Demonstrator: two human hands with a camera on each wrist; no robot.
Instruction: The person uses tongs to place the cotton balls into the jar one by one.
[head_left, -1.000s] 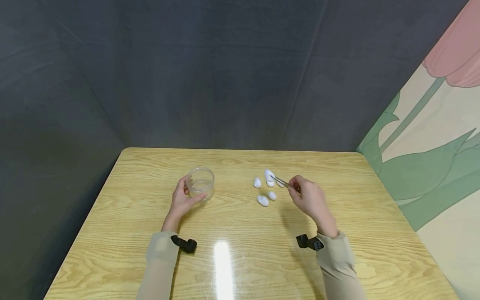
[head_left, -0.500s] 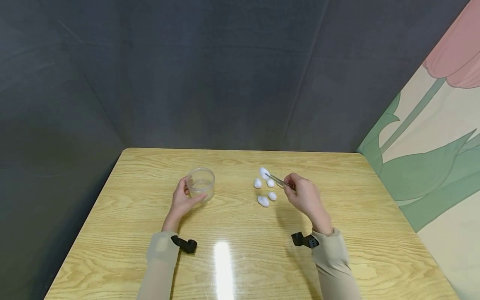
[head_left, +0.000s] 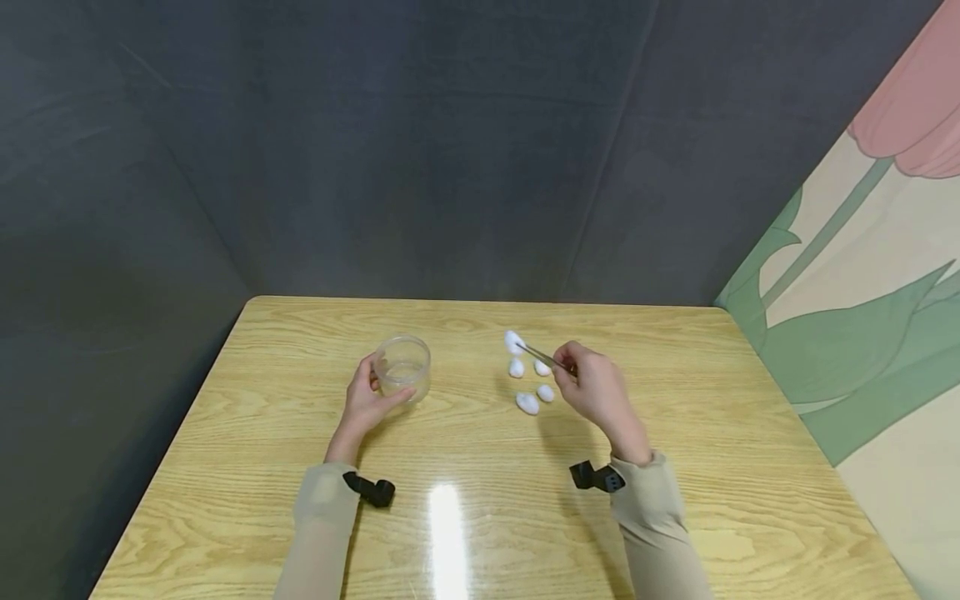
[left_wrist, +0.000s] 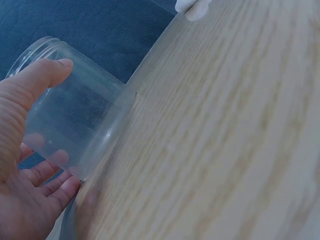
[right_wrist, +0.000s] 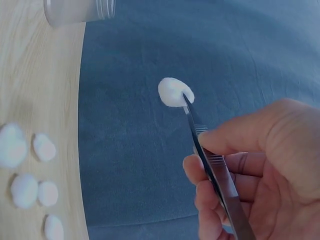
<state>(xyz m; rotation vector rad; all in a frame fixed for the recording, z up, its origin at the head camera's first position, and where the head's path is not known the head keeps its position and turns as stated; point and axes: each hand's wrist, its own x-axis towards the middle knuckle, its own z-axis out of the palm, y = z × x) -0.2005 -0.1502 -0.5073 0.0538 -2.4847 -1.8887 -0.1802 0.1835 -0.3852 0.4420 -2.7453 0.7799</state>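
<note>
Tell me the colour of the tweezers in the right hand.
The tweezers are silvery grey, like bare metal; the right wrist view shows this best.

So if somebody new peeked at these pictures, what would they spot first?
Probably the white cotton ball pinched in the tweezers, which the right hand's fingers hold near the middle of the head view. Next, the clear jar in the left hand's fingers, left of the other cotton balls on the table. Then the big pink tulip in the head view's top right corner.
</note>
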